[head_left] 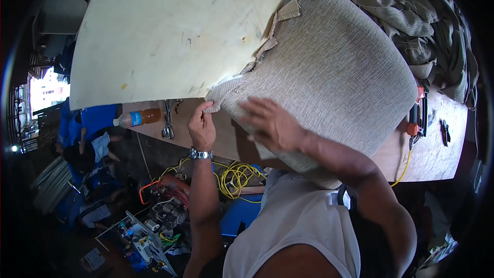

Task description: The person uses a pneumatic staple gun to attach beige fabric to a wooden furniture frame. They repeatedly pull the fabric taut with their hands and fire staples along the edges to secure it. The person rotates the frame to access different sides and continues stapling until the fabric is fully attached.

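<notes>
My left hand [202,126], with a metal watch on its wrist, pinches the ribbed edge of a grey-brown upholstery fabric [329,67] at its lower left corner. The fabric covers a wide curved piece, and its loose edge runs unevenly up beside a large cream-coloured panel [170,36]. My right hand [272,123] is over the near part of the fabric, fingers stretched out and smeared by motion. It holds nothing that I can see. Whether its palm touches the cloth I cannot tell. Some white padding shows under the fabric edge near the panel.
On the wooden table [437,159] lie a bottle [139,117] of brownish liquid, scissors [168,121], an orange-black air stapler [416,116] with a yellow hose, and dark pliers [445,132]. Fabric scraps [411,25] pile at the far right. Coiled yellow hose [236,180] lies below.
</notes>
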The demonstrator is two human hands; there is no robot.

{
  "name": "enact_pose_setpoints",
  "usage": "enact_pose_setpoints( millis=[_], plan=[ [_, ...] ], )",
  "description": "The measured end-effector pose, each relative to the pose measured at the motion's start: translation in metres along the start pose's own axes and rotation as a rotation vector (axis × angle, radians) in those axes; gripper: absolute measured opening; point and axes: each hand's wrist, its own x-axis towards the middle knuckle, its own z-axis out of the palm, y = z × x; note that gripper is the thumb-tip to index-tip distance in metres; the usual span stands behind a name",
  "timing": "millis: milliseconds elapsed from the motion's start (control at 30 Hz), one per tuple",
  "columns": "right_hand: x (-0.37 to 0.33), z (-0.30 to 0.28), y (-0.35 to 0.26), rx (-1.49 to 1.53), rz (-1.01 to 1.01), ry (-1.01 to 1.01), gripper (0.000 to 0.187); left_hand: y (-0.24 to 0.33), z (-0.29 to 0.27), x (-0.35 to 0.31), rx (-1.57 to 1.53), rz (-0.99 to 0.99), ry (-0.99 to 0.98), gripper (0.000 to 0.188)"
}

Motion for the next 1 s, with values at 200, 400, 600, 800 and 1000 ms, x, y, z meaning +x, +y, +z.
enact_pose_setpoints(
  millis=[200,400,600,800,1000],
  plan=[
    [-0.007,-0.007,0.0,0.371,0.137,0.03,0.043,0.018,0.005,0.012,0.127,0.064,0.069,0.021],
    [0.052,-0.006,0.067,0.185,0.413,0.211,0.045,0.047,0.035,0.031,0.006,-0.016,0.303,0.016],
    [0.11,-0.007,0.084,0.158,0.676,0.018,0.044,0.046,0.045,0.029,-0.163,-0.096,0.39,0.016],
    [0.094,-0.01,0.084,0.313,0.619,0.177,0.042,0.044,0.053,0.022,-0.273,-0.125,0.359,0.03],
    [0.085,0.005,0.05,0.106,0.296,0.251,0.045,0.057,0.04,0.013,-0.513,-0.034,0.142,0.052]
  ],
)
